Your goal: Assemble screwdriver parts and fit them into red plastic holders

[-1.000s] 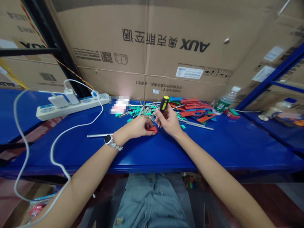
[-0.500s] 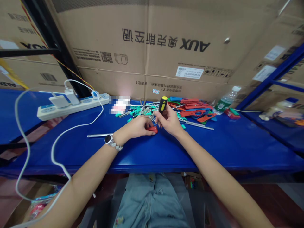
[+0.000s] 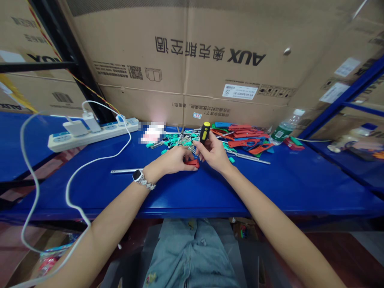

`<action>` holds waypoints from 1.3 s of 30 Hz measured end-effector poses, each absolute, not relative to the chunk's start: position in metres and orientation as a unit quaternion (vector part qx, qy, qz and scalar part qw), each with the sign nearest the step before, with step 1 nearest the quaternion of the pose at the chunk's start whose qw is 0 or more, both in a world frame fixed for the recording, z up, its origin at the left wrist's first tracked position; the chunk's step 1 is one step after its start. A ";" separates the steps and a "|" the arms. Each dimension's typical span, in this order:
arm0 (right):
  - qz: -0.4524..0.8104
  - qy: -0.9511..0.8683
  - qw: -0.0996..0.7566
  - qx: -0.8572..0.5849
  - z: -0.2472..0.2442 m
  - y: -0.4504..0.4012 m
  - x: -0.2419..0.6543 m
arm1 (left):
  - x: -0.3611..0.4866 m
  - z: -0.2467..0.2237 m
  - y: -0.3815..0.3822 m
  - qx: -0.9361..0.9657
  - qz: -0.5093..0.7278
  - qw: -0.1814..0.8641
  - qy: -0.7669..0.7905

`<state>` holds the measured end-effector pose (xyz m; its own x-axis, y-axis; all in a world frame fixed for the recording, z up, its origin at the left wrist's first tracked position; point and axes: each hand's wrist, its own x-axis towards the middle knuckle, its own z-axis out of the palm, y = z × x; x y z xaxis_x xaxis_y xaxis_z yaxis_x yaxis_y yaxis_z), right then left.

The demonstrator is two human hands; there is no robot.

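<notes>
My right hand [image 3: 214, 153] is closed on a screwdriver [image 3: 205, 133] with a black and yellow handle, held upright with its butt end up. The screwdriver's tip is hidden near the red plastic part. Against the blue table [image 3: 180, 192], my left hand [image 3: 177, 160] grips a small red plastic piece [image 3: 193, 163] between thumb and fingers; most of it is covered. Just behind both hands lies a pile of thin metal rods and green plastic pieces [image 3: 174, 139]. Several red, orange and blue plastic handles [image 3: 244, 138] are heaped to the right of my right hand.
A white power strip [image 3: 90, 135] with plugged chargers stands at the left, its white cable [image 3: 68, 188] looping beside my left arm. A metal rod [image 3: 124, 171] lies by my watch. A bottle [image 3: 285, 130] stands at the right. A large cardboard box [image 3: 192, 24] closes off the back.
The screwdriver's handle leans very slightly further left. Both hands otherwise keep their places and grips.
</notes>
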<state>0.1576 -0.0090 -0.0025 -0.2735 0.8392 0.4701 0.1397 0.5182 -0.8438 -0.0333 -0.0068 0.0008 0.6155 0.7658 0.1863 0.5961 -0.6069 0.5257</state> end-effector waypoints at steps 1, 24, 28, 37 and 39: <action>0.350 -0.717 0.495 -0.344 -0.003 -0.009 0.158 | -0.034 0.000 -0.006 0.874 0.204 0.209 0.389; 0.242 -0.713 0.529 -0.392 0.003 -0.004 0.156 | 0.010 0.060 0.006 0.743 0.540 0.230 0.322; 0.243 -0.705 0.541 -0.390 -0.001 0.000 0.153 | 0.016 0.049 0.004 0.685 0.595 0.278 0.316; 0.406 -0.756 0.399 -0.324 0.024 -0.003 0.179 | -0.004 0.047 -0.004 0.740 0.506 0.352 0.269; 0.366 -0.766 0.414 -0.327 0.027 -0.004 0.179 | -0.005 0.047 -0.005 0.743 0.505 0.351 0.265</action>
